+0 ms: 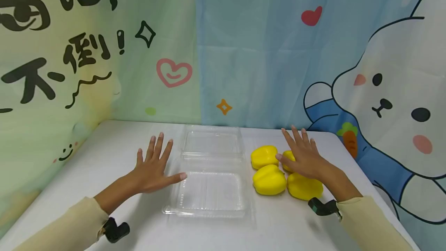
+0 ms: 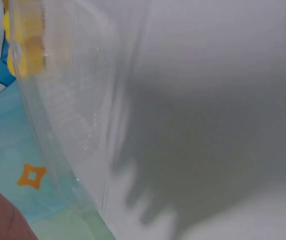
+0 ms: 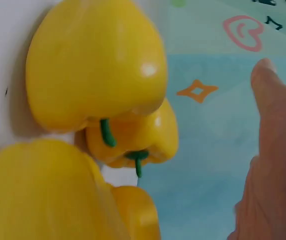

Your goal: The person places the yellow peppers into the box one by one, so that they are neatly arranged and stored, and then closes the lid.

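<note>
A clear plastic clamshell box [image 1: 209,191] lies opened flat on the white table, its lid [image 1: 212,142] folded back toward the wall. Several yellow bell peppers [image 1: 269,180] sit grouped at its right. My left hand [image 1: 150,171] is spread with straight fingers at the box's left side, the thumb tip near the box edge; whether it touches cannot be told. Above the peppers my right hand [image 1: 304,156] hovers with fingers spread, partly hiding the far-right pepper [image 1: 288,160]. Green stems show on the peppers [image 3: 98,65] in the right wrist view. Neither hand holds anything.
The white table [image 1: 139,227] ends at a printed cloth backdrop [image 1: 251,69] with a cartoon bear, hearts and lettering. Both wrists carry small black cameras [image 1: 116,230] over beige sleeves [image 1: 69,224].
</note>
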Tool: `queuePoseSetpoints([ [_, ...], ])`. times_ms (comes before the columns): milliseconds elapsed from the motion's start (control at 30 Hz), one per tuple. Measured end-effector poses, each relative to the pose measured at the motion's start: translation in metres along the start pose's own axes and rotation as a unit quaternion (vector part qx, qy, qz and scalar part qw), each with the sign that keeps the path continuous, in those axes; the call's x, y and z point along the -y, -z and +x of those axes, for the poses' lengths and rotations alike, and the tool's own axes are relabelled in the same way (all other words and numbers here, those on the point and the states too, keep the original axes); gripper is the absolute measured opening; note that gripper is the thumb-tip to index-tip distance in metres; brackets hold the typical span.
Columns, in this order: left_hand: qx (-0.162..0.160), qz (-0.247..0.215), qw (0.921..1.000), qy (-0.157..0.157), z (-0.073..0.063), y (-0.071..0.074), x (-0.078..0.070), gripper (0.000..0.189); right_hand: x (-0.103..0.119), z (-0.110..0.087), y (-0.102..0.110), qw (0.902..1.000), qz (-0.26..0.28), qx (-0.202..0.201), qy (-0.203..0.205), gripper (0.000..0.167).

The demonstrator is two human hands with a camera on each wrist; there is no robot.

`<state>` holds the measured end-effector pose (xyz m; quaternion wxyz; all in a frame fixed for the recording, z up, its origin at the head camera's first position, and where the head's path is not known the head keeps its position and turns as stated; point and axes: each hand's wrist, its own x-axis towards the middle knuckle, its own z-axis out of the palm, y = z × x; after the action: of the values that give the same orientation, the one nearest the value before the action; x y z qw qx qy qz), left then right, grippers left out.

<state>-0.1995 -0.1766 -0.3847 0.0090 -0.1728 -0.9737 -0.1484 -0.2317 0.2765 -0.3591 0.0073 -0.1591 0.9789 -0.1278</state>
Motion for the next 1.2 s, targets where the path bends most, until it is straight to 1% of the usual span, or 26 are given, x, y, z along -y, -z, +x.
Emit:
queuePoseSetpoints([
  [100,-0.004,-0.025,0.9996,-0.013,-0.006,-0.001,0.001,0.111,0.001,-0.004,0.001,0.9991,0.041,0.004,-0.008,0.094],
  [167,-0.004,-0.053,0.9984,-0.021,-0.01,-0.004,0.001,0.11,0.001,-0.007,-0.001,0.9972,0.074,0.007,-0.005,0.095],
  [300,0.002,-0.106,0.9937,-0.035,-0.017,-0.012,0.003,0.109,0.001,-0.012,-0.007,0.9923,0.124,0.002,0.006,0.096],
  [400,0.005,-0.146,0.9884,-0.04,-0.022,-0.019,0.004,0.108,0.002,-0.015,-0.011,0.9896,0.143,-0.012,0.007,0.094],
  [467,0.004,-0.175,0.9838,-0.041,-0.025,-0.023,0.004,0.107,0.003,-0.018,-0.014,0.9886,0.149,-0.018,0.008,0.088],
  [567,0.0,-0.212,0.9762,-0.045,-0.029,-0.028,0.002,0.106,0.004,-0.021,-0.02,0.9864,0.16,-0.024,0.029,0.074],
  [633,-0.001,-0.235,0.9708,-0.048,-0.032,-0.03,-0.001,0.106,0.003,-0.023,-0.025,0.9851,0.165,-0.02,0.044,0.068],
  [700,0.0,-0.256,0.9653,-0.05,-0.035,-0.031,-0.006,0.106,0.004,-0.024,-0.029,0.9835,0.17,-0.015,0.062,0.068],
  [767,0.003,-0.279,0.9588,-0.052,-0.039,-0.031,-0.011,0.107,0.005,-0.025,-0.032,0.9833,0.167,-0.01,0.072,0.07],
  [833,0.007,-0.296,0.9539,-0.051,-0.043,-0.031,-0.016,0.109,0.006,-0.026,-0.034,0.9834,0.162,-0.008,0.081,0.071],
  [933,0.011,-0.309,0.9496,-0.051,-0.048,-0.035,-0.021,0.111,0.007,-0.026,-0.036,0.9837,0.158,-0.008,0.086,0.068],
  [1033,0.012,-0.315,0.9475,-0.055,-0.051,-0.04,-0.023,0.113,0.007,-0.026,-0.038,0.984,0.159,-0.007,0.08,0.065],
  [1133,0.003,-0.322,0.9444,-0.064,-0.052,-0.046,-0.023,0.112,0.007,-0.027,-0.041,0.9848,0.16,-0.004,0.069,0.062],
  [1200,-0.004,-0.328,0.9427,-0.061,-0.053,-0.05,-0.023,0.112,0.007,-0.027,-0.043,0.985,0.158,-0.002,0.068,0.061],
])
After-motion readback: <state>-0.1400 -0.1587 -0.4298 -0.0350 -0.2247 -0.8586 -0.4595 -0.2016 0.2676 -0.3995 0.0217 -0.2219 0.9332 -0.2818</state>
